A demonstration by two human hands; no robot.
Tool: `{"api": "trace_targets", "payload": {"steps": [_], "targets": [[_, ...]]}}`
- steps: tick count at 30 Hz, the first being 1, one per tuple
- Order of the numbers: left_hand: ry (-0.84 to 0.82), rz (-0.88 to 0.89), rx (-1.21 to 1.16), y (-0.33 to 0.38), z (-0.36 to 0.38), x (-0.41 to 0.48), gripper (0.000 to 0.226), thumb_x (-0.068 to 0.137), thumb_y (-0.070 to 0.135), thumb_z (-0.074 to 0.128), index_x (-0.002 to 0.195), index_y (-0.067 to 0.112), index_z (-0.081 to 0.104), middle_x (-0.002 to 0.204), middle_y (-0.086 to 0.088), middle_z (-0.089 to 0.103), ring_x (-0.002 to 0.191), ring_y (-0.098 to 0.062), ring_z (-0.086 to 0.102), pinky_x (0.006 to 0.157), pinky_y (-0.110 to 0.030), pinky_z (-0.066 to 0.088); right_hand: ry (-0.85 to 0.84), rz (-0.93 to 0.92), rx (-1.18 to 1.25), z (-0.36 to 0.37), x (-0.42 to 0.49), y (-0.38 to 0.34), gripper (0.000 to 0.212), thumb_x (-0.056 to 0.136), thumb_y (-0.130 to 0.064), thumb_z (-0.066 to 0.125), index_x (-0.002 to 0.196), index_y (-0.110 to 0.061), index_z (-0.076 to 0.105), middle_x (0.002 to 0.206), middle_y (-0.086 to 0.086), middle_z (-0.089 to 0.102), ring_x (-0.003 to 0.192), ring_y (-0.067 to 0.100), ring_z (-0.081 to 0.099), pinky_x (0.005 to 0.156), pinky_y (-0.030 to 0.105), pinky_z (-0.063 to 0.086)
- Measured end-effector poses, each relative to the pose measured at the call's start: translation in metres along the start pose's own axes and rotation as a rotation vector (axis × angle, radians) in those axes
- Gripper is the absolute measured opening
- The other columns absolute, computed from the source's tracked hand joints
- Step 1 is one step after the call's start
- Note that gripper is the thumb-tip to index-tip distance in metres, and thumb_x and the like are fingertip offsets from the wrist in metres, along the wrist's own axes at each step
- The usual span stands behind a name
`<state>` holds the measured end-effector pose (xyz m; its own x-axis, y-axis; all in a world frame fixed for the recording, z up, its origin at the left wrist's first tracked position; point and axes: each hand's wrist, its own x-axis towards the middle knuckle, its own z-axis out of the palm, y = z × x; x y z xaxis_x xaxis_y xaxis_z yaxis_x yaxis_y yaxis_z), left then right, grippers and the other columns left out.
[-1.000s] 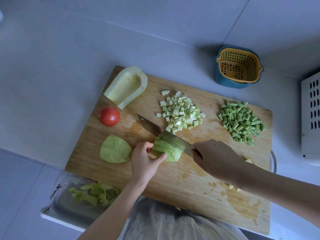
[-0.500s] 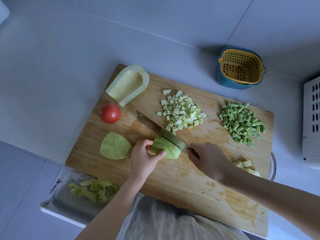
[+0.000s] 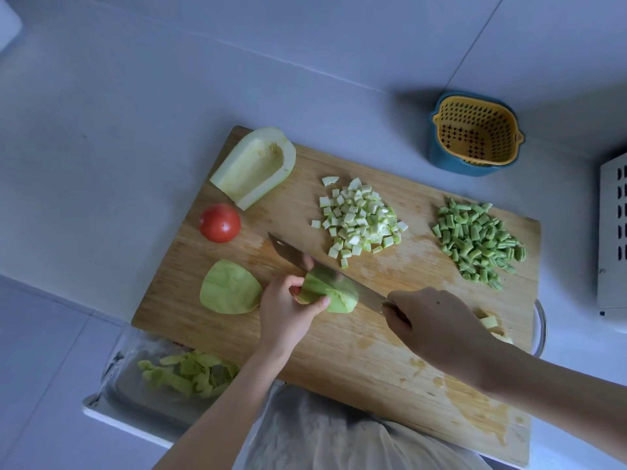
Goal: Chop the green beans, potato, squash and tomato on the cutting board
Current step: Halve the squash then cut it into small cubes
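The right hand & the knife have slid back a bit toward the person since half a sec ago. The blade is still across the squash piece. The other veg has stayed put.

The right hand's fingers are wrapped tight round the knife handle. The blade lies slanted over the top of the squash piece, w/ its tip pointing toward the tomato. The left hand holds the near-left end of that piece, fingers curled over it & thumb on the near side.

All this is on the wooden cutting board. Just left of the left hand lies a flat green slab. The tomato is whole, by the board's left edge. At the far left corner is a squash half, hollow side up. Mid board, far side: a pile of squash cubes. Right of that: a pile of cut green beans. A few pale potato bits peek out behind the right wrist.

Off the board: a yellow basket in a blue tub at the far right, & a clear tray w/ green peels at the near left
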<state>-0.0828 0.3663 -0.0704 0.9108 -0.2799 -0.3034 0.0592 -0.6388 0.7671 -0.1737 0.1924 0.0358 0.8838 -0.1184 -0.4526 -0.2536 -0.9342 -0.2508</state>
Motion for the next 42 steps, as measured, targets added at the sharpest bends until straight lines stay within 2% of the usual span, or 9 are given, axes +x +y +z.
{"api": "trace_targets", "payload": {"steps": [2,10,19,21,24,28,33,39,42], "targets": [[0.011,0.009,0.005,0.000,0.000,-0.001,0.047,0.068,0.037,0.080,0.102,0.008,0.065,0.088,0.004,0.064,0.083,-0.012,0.059,0.070,-0.023,0.047,-0.016,0.005,-0.028,0.001,0.001,-0.004,0.034,0.099,-0.029,0.032,0.067,-0.021,0.039,0.052,-0.007,0.042,0.042,0.009,0.034,0.044,0.023,0.024],[0.076,0.002,0.017,0.006,0.001,0.001,0.045,0.069,0.033,0.081,0.101,0.008,0.063,0.088,0.004,0.058,0.083,-0.013,0.058,0.070,-0.022,0.046,-0.031,0.008,-0.122,0.004,0.017,-0.011,0.027,0.100,-0.027,0.028,0.078,-0.021,0.042,0.056,-0.008,0.040,0.044,0.010,0.034,0.043,0.026,0.026],[0.078,-0.005,0.062,0.011,0.001,0.003,0.036,0.071,0.034,0.079,0.093,0.008,0.065,0.088,0.000,0.067,0.084,-0.015,0.062,0.071,-0.029,0.051,-0.013,-0.007,-0.085,0.005,0.035,-0.009,0.031,0.098,-0.020,0.033,0.067,-0.020,0.037,0.058,-0.006,0.039,0.049,0.009,0.033,0.044,0.026,0.022],[0.078,0.001,0.067,0.011,0.001,0.003,0.034,0.071,0.033,0.079,0.091,0.009,0.066,0.086,0.000,0.068,0.084,-0.016,0.062,0.070,-0.028,0.051,-0.004,-0.020,-0.075,0.013,0.039,-0.008,0.029,0.098,-0.021,0.032,0.071,-0.017,0.041,0.059,-0.005,0.041,0.050,0.013,0.038,0.046,0.027,0.029],[0.083,0.021,0.084,0.010,0.000,0.002,0.039,0.069,0.034,0.081,0.094,0.007,0.068,0.085,0.000,0.069,0.083,-0.016,0.063,0.068,-0.026,0.050,0.047,-0.064,-0.029,0.036,0.037,-0.006,0.025,0.100,-0.024,0.030,0.082,-0.017,0.047,0.059,-0.005,0.043,0.052,0.017,0.044,0.049,0.029,0.036],[0.045,0.036,0.087,0.008,-0.002,0.004,0.040,0.068,0.033,0.081,0.096,0.006,0.069,0.084,0.000,0.071,0.077,-0.010,0.062,0.062,-0.015,0.044,0.090,-0.094,0.048,0.045,0.031,-0.001,0.025,0.099,-0.023,0.035,0.076,-0.018,0.042,0.052,-0.009,0.034,0.045,0.014,0.035,0.043,0.027,0.022],[0.044,-0.020,0.006,0.007,-0.005,0.002,0.045,0.074,0.023,0.078,0.113,0.004,0.065,0.087,0.000,0.067,0.075,-0.006,0.057,0.060,-0.004,0.040,0.013,0.001,0.172,0.028,0.042,0.000,0.024,0.092,-0.018,0.039,0.076,-0.007,0.053,0.059,-0.001,0.047,0.055,0.018,0.044,0.048,0.029,0.030],[0.066,-0.144,-0.099,0.008,-0.004,-0.002,0.029,0.073,0.021,0.079,0.087,0.007,0.058,0.069,-0.001,0.066,0.067,-0.018,0.065,0.069,-0.030,0.053,-0.016,0.024,0.216,0.008,0.029,-0.003,0.029,0.091,-0.017,0.040,0.063,-0.010,0.046,0.054,0.001,0.043,0.047,0.014,0.036,0.045,0.027,0.024],[0.033,-0.279,-0.365,0.012,-0.001,-0.007,0.023,0.075,0.009,0.077,0.085,0.012,0.057,0.066,0.001,0.068,0.064,-0.016,0.070,0.073,-0.041,0.058,0.048,0.005,0.172,0.007,0.010,-0.007,0.034,0.094,-0.018,0.039,0.060,-0.015,0.041,0.050,-0.004,0.040,0.042,0.010,0.032,0.042,0.022,0.021]]}}
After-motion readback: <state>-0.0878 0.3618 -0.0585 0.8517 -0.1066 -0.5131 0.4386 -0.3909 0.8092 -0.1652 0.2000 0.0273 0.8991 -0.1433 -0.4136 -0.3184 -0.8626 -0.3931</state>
